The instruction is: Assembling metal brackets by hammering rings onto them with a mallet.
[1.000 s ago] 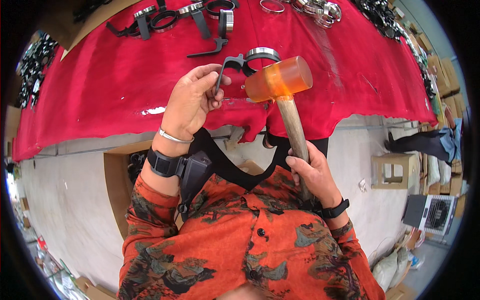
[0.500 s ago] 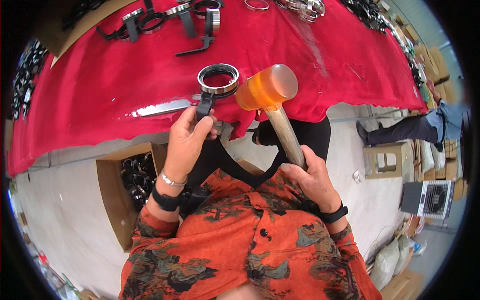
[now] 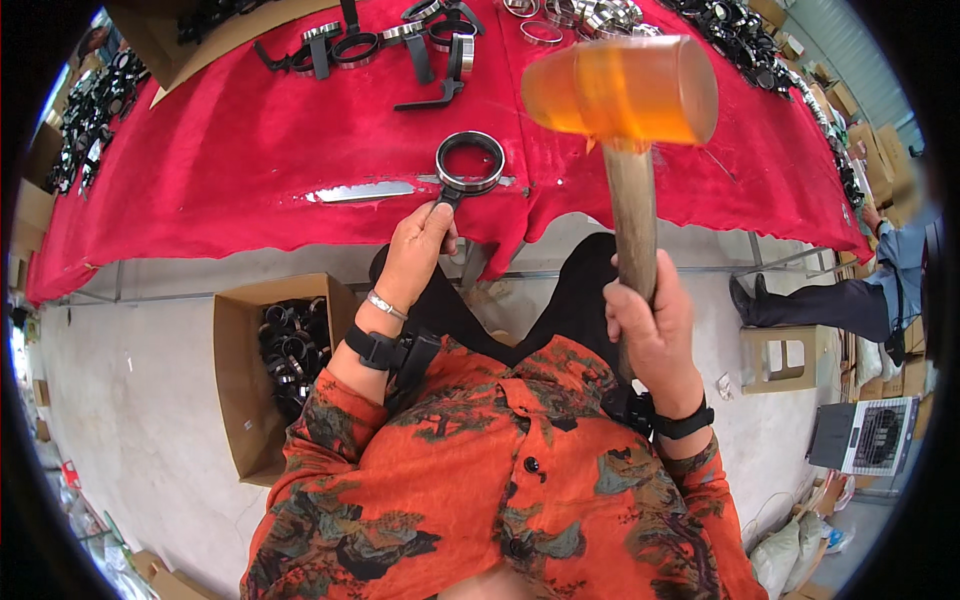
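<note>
My left hand (image 3: 421,243) is closed on the short black handle of a ring-shaped part (image 3: 470,185), a black ring with a silver metal band. The ring lies at the near edge of the red-covered table (image 3: 300,130). In my right hand (image 3: 655,318) is a mallet (image 3: 632,195) with a wooden handle and a translucent orange head, fingers wrapped round the handle. Its head is raised, slightly blurred, to the right of the ring and apart from it. A flat silver strip (image 3: 365,192) lies left of the ring.
Several black handled rings (image 3: 354,48) lie at the table's far side, with loose silver rings (image 3: 541,33) to their right. Heaps of black parts (image 3: 735,45) edge the table. An open carton (image 3: 240,375) of similar parts stands on the floor at left. Another person (image 3: 840,300) is at right.
The mallet has gone up and to the right, its head now higher than the ring. My left hand and the ring have shifted right in the picture, as the view also moved.
</note>
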Demonstrator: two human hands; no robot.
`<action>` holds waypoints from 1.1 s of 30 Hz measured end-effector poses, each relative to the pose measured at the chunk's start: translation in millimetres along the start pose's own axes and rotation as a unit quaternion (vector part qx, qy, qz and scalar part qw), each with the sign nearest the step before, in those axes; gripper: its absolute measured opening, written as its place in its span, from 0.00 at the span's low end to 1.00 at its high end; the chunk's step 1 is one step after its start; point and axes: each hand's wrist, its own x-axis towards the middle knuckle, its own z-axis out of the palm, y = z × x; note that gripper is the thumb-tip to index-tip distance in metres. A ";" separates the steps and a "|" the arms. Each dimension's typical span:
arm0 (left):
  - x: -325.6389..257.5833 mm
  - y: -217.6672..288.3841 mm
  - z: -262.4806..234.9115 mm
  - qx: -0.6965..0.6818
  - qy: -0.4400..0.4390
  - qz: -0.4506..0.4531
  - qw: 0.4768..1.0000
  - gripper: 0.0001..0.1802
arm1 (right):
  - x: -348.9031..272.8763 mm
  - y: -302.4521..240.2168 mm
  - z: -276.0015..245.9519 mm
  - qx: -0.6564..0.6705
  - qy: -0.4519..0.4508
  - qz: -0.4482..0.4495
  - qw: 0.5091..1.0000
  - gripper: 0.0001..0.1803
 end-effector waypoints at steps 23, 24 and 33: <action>-13.6 -3.5 6.2 0.032 0.036 -0.005 0.999 0.20 | 48.5 -38.6 20.6 -0.238 -0.074 -0.144 0.958 0.18; -12.0 0.4 8.2 0.020 0.030 0.001 0.999 0.20 | 47.3 -41.6 25.2 -0.224 -0.060 -0.131 0.964 0.18; -5.6 -1.9 -2.8 0.021 0.018 -0.007 1.000 0.20 | 79.8 -44.5 30.8 -0.288 -0.127 -0.090 0.945 0.20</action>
